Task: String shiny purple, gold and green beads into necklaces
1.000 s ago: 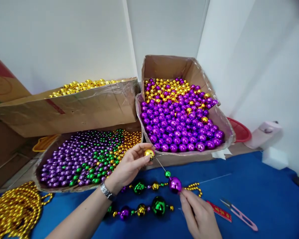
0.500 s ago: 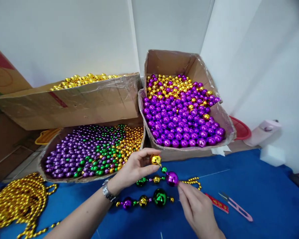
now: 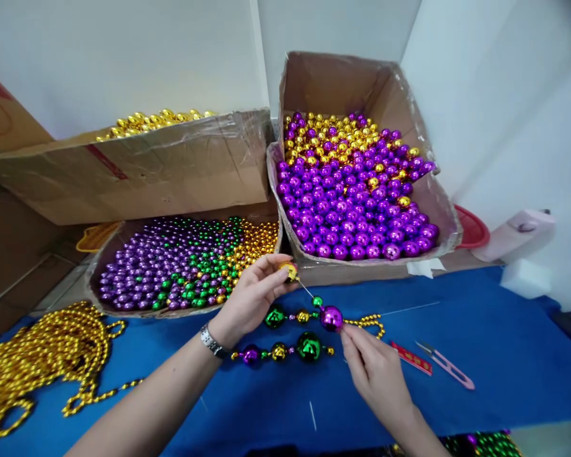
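Left hand: thumb and fingers closed round a gold bead, part covered by thumb; bead sits at 2 o'clock from the palm. Right hand: thumb and forefinger pinched together at the 4 o'clock edge of a purple bead, so bead pokes out at 10 o'clock from fingertips. Exact contact with bead or string behind it too small to tell.

String runs bare from gold bead toward 4 o'clock, to a green bead just beside the purple one, at its 10–11 o'clock. Gold bead apart from both.

On blue cloth: upper bead row at 4 o'clock from left hand, lower bead row at 5. Red strip near right hand, 3 o'clock; pink snips just past it, same direction. Pile of gold chain well off at 8–9 o'clock from left hand.

Boxes, from left hand: purple-and-gold bead box at 1–2 o'clock, mixed small-bead box at 9–10, long gold-bead box at 11, above the mixed one. Watch on left wrist.
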The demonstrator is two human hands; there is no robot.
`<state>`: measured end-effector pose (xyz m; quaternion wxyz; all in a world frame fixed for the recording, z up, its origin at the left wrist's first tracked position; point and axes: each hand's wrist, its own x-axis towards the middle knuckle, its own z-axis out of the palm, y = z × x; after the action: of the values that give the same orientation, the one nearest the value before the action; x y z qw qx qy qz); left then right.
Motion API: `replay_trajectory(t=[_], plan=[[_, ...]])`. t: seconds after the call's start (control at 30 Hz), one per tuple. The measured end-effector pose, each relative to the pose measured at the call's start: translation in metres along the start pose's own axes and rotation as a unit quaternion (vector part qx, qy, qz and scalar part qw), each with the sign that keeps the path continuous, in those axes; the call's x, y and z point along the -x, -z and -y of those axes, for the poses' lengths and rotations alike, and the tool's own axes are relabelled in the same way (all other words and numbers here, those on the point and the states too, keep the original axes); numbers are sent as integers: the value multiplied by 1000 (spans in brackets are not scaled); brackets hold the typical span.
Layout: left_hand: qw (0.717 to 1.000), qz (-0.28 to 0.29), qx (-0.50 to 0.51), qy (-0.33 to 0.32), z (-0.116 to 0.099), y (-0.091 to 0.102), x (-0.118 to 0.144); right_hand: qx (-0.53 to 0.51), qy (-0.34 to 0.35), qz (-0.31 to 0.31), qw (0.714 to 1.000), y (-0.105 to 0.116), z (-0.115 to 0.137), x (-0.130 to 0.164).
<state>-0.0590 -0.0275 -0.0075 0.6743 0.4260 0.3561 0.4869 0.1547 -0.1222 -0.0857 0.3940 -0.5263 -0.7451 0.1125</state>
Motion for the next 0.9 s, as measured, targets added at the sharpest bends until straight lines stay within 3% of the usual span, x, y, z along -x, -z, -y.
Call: replay_trajectory(t=[0.13, 0.3, 0.43, 0.57, 0.9], plan=[[996, -55, 76, -1, 3, 8, -1, -16, -18, 10, 1000, 0, 1, 2], [996, -48, 67, 26, 5, 7, 2, -49, -42, 27, 998, 0, 9, 1], [990, -50, 123, 39, 10, 4, 3, -64, -56, 51, 995, -1, 15, 2], [982, -66, 176, 38, 17, -1, 5, -56, -25, 44, 997, -4, 15, 6], [979, -85, 182, 35, 19, -6, 9, -17, 5, 33, 999, -8, 14, 8]])
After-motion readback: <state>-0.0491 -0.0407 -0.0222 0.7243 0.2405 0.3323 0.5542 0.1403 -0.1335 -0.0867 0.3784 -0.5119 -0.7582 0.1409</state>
